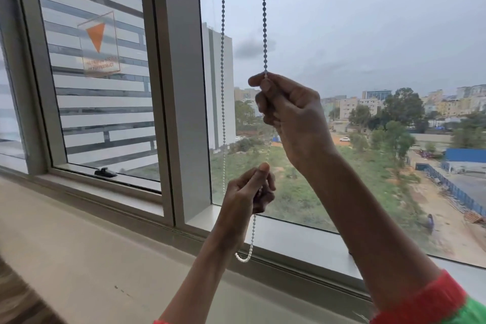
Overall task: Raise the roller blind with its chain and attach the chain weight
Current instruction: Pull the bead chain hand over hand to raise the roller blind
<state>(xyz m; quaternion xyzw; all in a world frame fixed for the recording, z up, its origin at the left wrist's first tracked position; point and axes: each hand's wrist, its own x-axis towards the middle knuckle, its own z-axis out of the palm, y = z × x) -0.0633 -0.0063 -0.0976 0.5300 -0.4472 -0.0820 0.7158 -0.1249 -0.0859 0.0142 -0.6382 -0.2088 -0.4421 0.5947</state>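
Note:
A white bead chain hangs in two strands in front of the window pane. My right hand grips the right strand high up, fist closed around it. Lower down, my left hand pinches the same strand between thumb and fingers. Below my left hand the chain drops and curls into its bottom loop just above the sill. The left strand hangs free, untouched. No blind fabric and no chain weight are in view.
A grey window mullion stands left of the chain. The wide beige sill runs below. A black window latch sits on the left frame, and an orange triangle sticker is on the left pane.

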